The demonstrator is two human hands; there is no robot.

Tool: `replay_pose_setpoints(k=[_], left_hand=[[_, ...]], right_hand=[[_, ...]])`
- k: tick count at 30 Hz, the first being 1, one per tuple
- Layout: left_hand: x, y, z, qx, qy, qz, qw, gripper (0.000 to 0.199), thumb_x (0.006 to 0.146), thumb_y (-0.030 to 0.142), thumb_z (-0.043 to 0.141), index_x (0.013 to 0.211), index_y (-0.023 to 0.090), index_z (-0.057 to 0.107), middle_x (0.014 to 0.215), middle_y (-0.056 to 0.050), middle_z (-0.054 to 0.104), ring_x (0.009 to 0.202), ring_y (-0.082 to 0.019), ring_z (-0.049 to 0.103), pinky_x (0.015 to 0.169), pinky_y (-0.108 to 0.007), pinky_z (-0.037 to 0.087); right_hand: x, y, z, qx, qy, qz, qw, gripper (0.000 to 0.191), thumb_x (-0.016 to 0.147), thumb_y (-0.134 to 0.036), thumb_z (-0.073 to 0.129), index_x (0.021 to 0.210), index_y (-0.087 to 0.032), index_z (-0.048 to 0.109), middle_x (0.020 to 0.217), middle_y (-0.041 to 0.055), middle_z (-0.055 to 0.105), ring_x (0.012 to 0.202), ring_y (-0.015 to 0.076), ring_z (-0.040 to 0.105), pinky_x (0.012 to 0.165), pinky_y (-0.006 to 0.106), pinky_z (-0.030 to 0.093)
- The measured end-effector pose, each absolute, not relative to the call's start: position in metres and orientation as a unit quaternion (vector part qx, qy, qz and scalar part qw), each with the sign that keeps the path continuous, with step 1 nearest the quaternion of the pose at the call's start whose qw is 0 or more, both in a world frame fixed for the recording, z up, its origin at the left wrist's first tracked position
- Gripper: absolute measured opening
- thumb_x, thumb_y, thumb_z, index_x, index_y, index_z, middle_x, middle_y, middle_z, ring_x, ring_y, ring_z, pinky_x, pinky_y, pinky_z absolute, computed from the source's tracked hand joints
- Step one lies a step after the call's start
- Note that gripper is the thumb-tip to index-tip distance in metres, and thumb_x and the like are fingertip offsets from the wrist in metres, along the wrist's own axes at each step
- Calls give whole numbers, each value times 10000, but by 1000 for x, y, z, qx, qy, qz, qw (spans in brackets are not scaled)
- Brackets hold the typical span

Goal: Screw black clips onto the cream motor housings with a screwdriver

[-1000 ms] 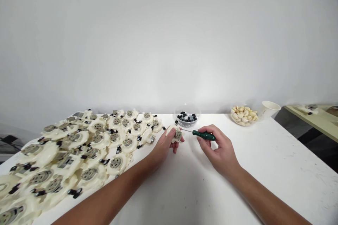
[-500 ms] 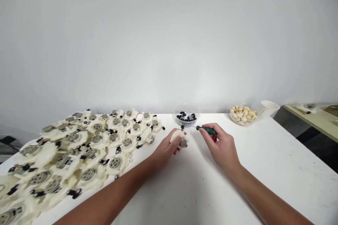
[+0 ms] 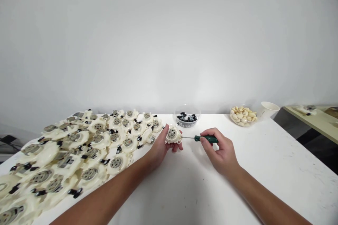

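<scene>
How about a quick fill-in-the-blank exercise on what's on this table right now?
The right hand pinches a screwdriver with a ____ handle. The left hand holds a cream plastic part, and a crowd of similar parts lies to its ____. The clear bowl beyond the hands holds small ____ and silver pieces.

Missing words: green, left, black.

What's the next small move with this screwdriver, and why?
Probably ease the tip of the green-handled screwdriver firmly against the cream plastic part. Your right hand holds the shaft level, pointing at the part's edge, and your left hand already grips the part with its round grey face up, so it looks steady.
</scene>
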State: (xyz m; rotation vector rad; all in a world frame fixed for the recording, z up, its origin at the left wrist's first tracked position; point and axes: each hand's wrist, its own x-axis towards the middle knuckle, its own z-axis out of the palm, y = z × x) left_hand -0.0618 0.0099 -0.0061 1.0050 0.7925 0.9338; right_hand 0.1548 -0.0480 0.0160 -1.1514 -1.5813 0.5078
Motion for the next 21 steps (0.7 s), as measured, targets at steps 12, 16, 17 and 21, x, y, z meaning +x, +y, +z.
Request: replay_pose_setpoints(k=[12,16,17,21], left_hand=[[-58,5,-13,495,378,430,654,570,984,624,410,903,130,683,713,-75,681,573,-160,522,604,-292,426],[-59,9,-16,468,378,429,674,545,937,629,475,868,126,674,710,-77,654,614,-184,564,564,-288,426],[-59,10,-15,465,377,426,678,542,931,626,482,877,122,675,704,-76,651,614,-184,565,560,-286,428],[-59,12,-11,435,378,430,695,581,941,636,444,947,107,683,677,-66,643,566,-159,530,540,-271,422]], right_hand=[[151,-43,14,-496,-723,202,437,69,932,-313,623,929,-245,613,731,-14,646,598,143,538,572,258,449],[151,-42,13,-511,-717,219,421,75,929,-324,609,949,-251,604,680,-36,611,541,133,494,540,254,419],[151,-43,14,-508,-713,219,430,69,926,-313,606,951,-249,608,687,-34,608,543,133,493,541,253,420],[153,-48,19,-494,-688,214,488,37,913,-266,592,914,-233,608,703,-20,589,563,133,488,534,248,419]])
